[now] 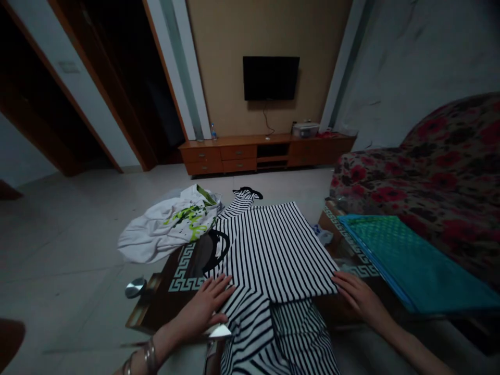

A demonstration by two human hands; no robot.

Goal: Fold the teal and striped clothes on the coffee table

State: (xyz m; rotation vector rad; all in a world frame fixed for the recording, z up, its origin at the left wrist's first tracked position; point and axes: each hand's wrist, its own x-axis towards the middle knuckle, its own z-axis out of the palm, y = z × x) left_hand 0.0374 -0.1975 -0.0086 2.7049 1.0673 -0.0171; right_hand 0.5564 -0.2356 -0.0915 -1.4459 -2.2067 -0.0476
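Note:
A black-and-white striped shirt (pixel 277 250) lies spread over a dark coffee table, its black-trimmed neckline to the left. One sleeve points away from me, and the near sleeve (pixel 248 317) hangs over the front edge. My left hand (pixel 211 302) rests palm down by the near shoulder, fingers stretched out. At the hem's near right corner, my right hand (pixel 357 294) touches the cloth with its fingers extended; its thumb is hidden. More striped cloth (pixel 304 338) hangs below the table's front edge.
A white garment with green print (pixel 167 224) is heaped on the table's far left. Folded teal, shiny material (pixel 417 260) lies at the right, before a flowered sofa (pixel 433 161). A round metal knob (pixel 135 287) stands left. A TV cabinet (pixel 238 156) is behind.

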